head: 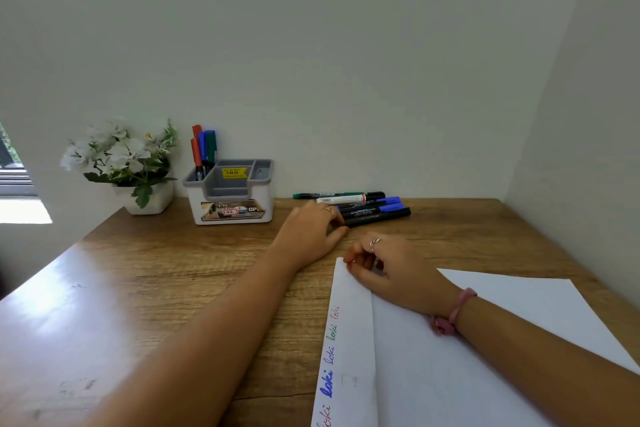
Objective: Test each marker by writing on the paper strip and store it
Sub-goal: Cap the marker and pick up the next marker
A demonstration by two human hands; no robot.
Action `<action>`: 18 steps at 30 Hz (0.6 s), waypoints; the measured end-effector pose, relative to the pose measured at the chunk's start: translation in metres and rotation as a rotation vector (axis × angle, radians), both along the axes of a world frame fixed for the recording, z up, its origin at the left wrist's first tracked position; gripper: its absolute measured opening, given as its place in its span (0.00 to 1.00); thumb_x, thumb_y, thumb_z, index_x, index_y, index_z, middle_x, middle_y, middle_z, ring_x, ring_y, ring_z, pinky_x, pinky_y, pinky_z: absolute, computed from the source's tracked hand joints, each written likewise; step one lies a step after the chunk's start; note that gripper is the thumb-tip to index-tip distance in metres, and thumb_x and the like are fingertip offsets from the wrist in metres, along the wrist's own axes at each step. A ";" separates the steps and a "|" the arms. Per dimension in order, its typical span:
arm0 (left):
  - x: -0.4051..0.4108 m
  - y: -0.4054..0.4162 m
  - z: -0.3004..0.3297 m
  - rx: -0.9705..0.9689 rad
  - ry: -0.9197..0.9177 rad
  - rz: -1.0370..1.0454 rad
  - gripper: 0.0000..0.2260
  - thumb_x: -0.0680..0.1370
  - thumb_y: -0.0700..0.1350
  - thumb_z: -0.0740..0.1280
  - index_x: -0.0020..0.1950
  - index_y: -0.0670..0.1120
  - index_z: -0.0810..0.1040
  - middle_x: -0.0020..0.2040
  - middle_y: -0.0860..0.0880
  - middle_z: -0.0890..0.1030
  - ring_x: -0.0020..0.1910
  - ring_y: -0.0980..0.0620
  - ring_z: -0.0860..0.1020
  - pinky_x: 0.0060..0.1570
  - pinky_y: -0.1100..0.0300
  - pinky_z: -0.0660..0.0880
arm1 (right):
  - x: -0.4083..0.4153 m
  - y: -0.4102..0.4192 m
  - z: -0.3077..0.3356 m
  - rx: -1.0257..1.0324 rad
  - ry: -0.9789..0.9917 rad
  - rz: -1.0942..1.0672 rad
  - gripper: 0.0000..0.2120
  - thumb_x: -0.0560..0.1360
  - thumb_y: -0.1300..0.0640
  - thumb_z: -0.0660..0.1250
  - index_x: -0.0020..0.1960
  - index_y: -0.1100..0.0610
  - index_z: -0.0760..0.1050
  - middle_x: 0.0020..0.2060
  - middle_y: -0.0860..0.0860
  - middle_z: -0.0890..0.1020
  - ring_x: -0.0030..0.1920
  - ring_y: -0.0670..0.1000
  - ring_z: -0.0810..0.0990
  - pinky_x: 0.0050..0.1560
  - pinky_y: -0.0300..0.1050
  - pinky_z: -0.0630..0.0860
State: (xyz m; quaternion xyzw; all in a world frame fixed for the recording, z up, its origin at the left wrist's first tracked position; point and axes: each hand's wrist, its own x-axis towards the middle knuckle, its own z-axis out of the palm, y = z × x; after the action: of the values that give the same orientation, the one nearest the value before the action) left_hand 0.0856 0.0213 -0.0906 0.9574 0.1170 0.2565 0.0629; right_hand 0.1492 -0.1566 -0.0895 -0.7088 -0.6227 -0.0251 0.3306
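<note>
The wooden desk carries a white sheet whose folded paper strip reads "loki" several times in blue, green and red. The right hand pinches the strip's far corner. Beyond the strip, the left hand, fingers curled, reaches the nearest of the loose markers; whether it grips is unclear. Left of them, the organizer, price sticker "49.00", holds stored markers.

Your left hand reaches over the table, its fingers touching the near ends of the loose markers; whether they grip one is unclear. Your right hand pinches the far corner of the folded paper strip, where "loki" is written several times. Left of your fingers, the desk organizer holds three markers.
</note>
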 end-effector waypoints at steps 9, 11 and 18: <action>-0.004 -0.002 0.004 -0.093 0.051 -0.034 0.14 0.79 0.49 0.62 0.61 0.47 0.78 0.52 0.46 0.78 0.53 0.50 0.74 0.53 0.55 0.72 | 0.000 0.000 0.001 -0.018 0.035 -0.003 0.05 0.74 0.57 0.67 0.50 0.54 0.78 0.40 0.43 0.79 0.44 0.42 0.76 0.40 0.29 0.71; -0.009 -0.004 0.004 -0.182 -0.031 -0.036 0.12 0.77 0.47 0.64 0.58 0.46 0.80 0.50 0.46 0.78 0.49 0.51 0.76 0.51 0.59 0.73 | 0.001 -0.001 0.000 -0.008 0.047 -0.014 0.06 0.74 0.57 0.67 0.51 0.56 0.77 0.39 0.44 0.78 0.43 0.42 0.76 0.39 0.28 0.69; -0.048 -0.021 0.019 -0.620 -0.367 0.016 0.06 0.74 0.43 0.69 0.50 0.49 0.82 0.42 0.53 0.82 0.39 0.62 0.77 0.40 0.76 0.71 | -0.002 -0.003 0.006 0.072 0.189 -0.059 0.05 0.73 0.61 0.68 0.46 0.53 0.74 0.38 0.47 0.79 0.38 0.41 0.76 0.37 0.29 0.70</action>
State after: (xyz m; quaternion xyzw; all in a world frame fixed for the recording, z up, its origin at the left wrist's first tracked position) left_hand 0.0374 0.0001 -0.0717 0.8298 0.1837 0.3771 0.3681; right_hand 0.1474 -0.1592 -0.0839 -0.7138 -0.5663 0.0098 0.4120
